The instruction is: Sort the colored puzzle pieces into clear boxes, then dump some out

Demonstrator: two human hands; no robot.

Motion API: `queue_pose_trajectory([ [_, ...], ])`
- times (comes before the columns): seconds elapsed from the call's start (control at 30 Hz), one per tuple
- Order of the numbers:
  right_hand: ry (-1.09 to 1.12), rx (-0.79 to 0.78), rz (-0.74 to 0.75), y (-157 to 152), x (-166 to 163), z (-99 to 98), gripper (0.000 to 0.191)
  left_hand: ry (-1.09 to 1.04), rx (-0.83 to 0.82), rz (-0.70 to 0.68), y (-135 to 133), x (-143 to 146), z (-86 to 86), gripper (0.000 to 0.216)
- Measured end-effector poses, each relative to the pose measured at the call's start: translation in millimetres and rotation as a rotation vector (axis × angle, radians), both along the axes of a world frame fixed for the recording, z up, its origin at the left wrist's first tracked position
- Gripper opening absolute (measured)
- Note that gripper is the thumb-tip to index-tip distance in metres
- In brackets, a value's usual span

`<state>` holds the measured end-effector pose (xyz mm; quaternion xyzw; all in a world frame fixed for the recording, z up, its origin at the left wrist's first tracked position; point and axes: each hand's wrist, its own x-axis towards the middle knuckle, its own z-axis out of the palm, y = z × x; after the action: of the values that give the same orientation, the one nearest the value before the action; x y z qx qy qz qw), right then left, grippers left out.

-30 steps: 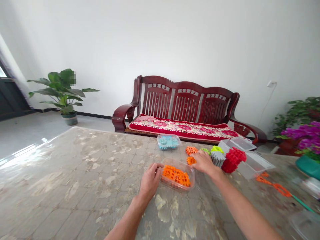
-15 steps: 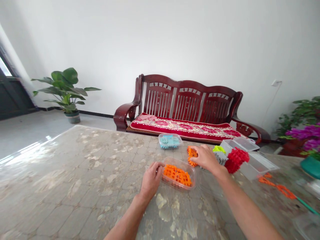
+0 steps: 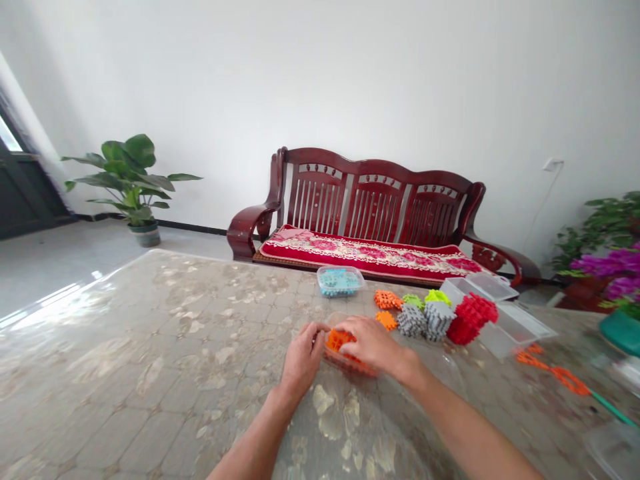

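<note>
A clear plastic container (image 3: pixel 334 361) with orange interlocking plastic pieces (image 3: pixel 338 339) in it sits on the table before me. My left hand (image 3: pixel 303 352) pinches the left rim of this container, its fingers closed. Inside it, my right hand (image 3: pixel 374 343) has thumb and fingers curled round orange pieces; the palm hides part of them. Just beyond stand two small orange groups (image 3: pixel 388 300), grey stacks (image 3: pixel 439 321), yellow-green pieces (image 3: pixel 438 297) and a red stack (image 3: pixel 473 318). Farther back is a clear tub of light-blue pieces (image 3: pixel 340 283).
Clear empty boxes (image 3: pixel 515 327) stand behind the red stack. An orange-and-green assembled strip (image 3: pixel 569 381) lies at the right, near a teal flowerpot (image 3: pixel 623 333). A patterned cloth (image 3: pixel 150 367) covers the table. A wooden bench (image 3: pixel 375 207) stands beyond.
My right hand has moved left from the orange stack into the container with orange pieces. Fewer orange pieces stand where it was. My left hand has stayed at the rim.
</note>
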<state>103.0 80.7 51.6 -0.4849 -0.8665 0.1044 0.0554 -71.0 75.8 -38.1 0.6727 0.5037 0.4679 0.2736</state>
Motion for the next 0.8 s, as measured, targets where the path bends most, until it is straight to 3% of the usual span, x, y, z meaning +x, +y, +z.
queue_pose_trajectory([
  [0.23,0.084,0.052,-0.025,5,7,-7.3,0.031,0.005,0.002,0.007,0,0,-2.0,0.024],
  [0.33,0.042,0.143,-0.199,22,37,-0.6,0.031,0.003,0.005,0.008,0,0,-1.2,0.024],
  [0.43,-0.225,0.17,-0.351,40,72,4.0,0.031,0.002,0.007,0.013,0,1,0.5,0.024],
  [0.57,-0.327,0.11,-0.318,48,94,-2.6,0.033,0.0,0.003,0.018,0,1,1.8,0.024],
  [0.8,-0.377,0.094,-0.221,48,89,-18.2,0.032,0.002,-0.02,0.02,-1,1,1.0,0.025],
])
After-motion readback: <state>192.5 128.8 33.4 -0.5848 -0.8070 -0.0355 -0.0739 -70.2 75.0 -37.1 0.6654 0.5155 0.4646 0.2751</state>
